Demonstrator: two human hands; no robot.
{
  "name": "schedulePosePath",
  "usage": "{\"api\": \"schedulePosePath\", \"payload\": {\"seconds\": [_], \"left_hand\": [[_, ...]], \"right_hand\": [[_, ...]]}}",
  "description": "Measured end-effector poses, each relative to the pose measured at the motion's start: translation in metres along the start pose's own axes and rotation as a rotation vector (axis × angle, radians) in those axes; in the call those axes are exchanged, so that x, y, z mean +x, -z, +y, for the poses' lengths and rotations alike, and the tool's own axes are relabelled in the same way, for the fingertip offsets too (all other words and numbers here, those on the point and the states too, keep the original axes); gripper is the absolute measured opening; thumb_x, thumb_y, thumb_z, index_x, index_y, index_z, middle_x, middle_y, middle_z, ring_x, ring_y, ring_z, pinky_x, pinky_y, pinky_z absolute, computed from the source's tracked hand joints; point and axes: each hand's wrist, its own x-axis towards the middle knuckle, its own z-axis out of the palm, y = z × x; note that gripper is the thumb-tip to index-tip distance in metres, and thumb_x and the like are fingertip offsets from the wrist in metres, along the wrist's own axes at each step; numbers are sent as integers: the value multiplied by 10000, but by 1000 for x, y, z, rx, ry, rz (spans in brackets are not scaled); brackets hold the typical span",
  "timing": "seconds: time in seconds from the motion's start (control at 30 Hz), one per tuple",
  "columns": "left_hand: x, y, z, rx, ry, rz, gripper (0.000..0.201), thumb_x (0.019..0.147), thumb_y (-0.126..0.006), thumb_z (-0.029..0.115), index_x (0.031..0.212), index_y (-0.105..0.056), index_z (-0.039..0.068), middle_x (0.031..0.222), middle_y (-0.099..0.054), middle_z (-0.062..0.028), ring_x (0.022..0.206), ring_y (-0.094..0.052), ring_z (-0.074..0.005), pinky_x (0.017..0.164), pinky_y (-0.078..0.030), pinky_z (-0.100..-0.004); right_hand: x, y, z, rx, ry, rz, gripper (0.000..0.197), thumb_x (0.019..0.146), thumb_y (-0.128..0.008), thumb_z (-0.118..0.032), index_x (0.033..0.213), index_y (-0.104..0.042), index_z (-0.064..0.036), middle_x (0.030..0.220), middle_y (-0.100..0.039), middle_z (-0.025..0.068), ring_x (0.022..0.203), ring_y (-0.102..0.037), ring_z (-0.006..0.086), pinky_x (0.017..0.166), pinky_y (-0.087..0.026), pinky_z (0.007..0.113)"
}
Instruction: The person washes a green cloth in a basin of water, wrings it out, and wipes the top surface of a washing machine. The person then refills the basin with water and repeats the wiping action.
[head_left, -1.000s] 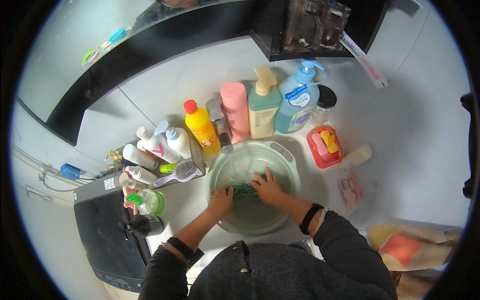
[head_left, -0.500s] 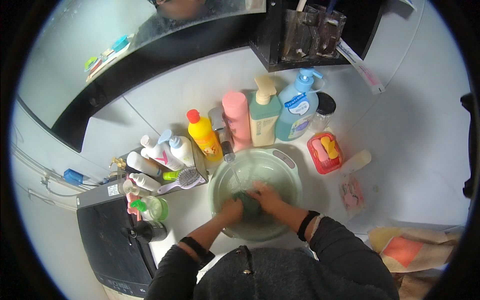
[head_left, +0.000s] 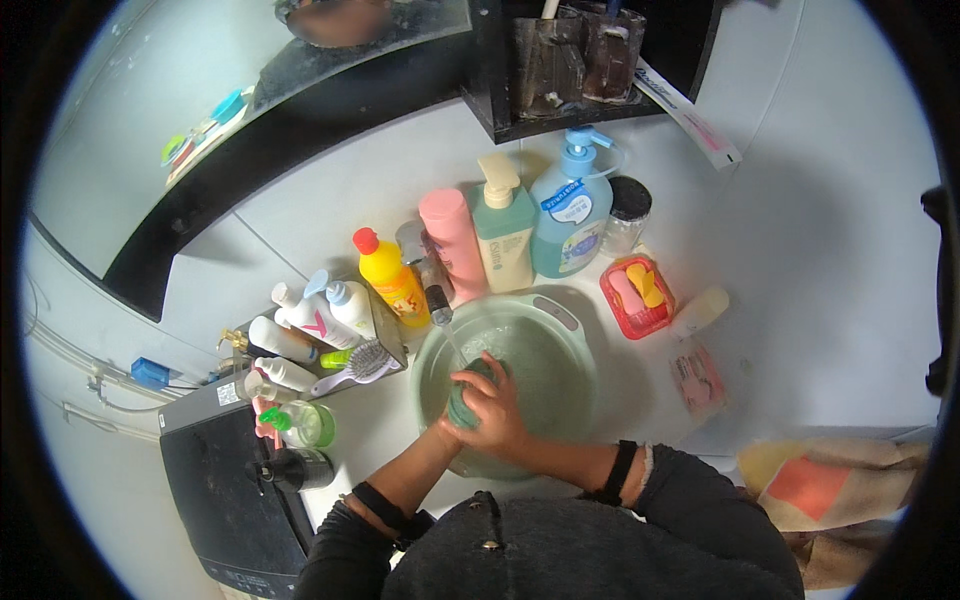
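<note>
Both my hands are together over a pale green basin (head_left: 583, 385), working on a bunched, wet, dark green cloth (head_left: 462, 405). My right hand (head_left: 492, 412) wraps across the cloth from the right, its fingers curled over the top. Lower on the same bundle is my left hand (head_left: 448, 434), closed at its base, its fingers mostly hidden by the cloth and the right hand. A faucet (head_left: 438, 300) at the basin's far left rim runs a thin stream down to the cloth. Cloudy water lies in the basin.
Behind the basin stand a yellow bottle (head_left: 393, 278), a pink bottle (head_left: 453, 242) and pump bottles (head_left: 572, 225). A red soap dish (head_left: 640, 318) is at right. On the left are a hairbrush (head_left: 362, 366) and a dark machine (head_left: 232, 480). A black shelf (head_left: 560, 125) overhangs the back.
My hands have risen from the water with the cloth and shifted left under the stream. The right hand has moved across onto the cloth. The view has shifted slightly.
</note>
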Motion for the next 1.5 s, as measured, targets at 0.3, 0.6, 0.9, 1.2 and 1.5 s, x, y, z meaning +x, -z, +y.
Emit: {"api": "schedulePosePath", "payload": {"seconds": [0.3, 0.6, 0.9, 1.2, 1.5], "left_hand": [[-50, -21, 14, -2013, 730, -550, 358, 897, -473, 403, 1052, -521, 84, 720, -633, -122, 626, -586, -313, 593, -458, -431], [-14, 2, 44, -1566, 446, -923, 496, 797, -523, 192, 1257, -423, 32, 1132, -527, -259, 1037, -532, -376, 837, -435, -477], [-19, 9, -67, -2568, 929, -159, 627, 822, -596, 209, 1356, -304, 56, 1154, -497, -188, 1043, -498, -274, 923, -373, -345], [5, 45, -108, -2417, 1167, 236, 929, 632, -801, 206, 1328, -230, -21, 1156, -503, -127, 1035, -516, -207, 884, -426, -332], [5, 41, -183, -3167, 700, -585, 354, 694, -741, 184, 978, -578, 50, 767, -573, -41, 633, -544, -140, 529, -436, -254]], "right_hand": [[0, 12, 119, -304, -327, -502, 470, 735, -623, -408, 1059, -581, -70, 1186, -498, 148, 1182, -361, 397, 966, -303, 495], [-53, -25, 83, -612, -124, -1029, 706, 787, -584, -333, 1396, -240, -236, 1475, -93, 89, 1347, -65, 362, 1015, -123, 630], [-2, 11, 77, 704, -983, -486, 501, 713, -563, -51, 1205, -474, -76, 1088, -547, 110, 1043, -508, 256, 919, -390, 420], [46, 84, -11, 1334, -620, -240, 530, 795, -582, -39, 1274, -358, -7, 1107, -492, 98, 1020, -531, 201, 850, -462, 333], [89, 109, 15, -80, 832, 99, 582, 705, -623, -12, 1176, -524, -339, 1345, -272, 134, 1177, -388, 384, 955, -413, 445]]}}
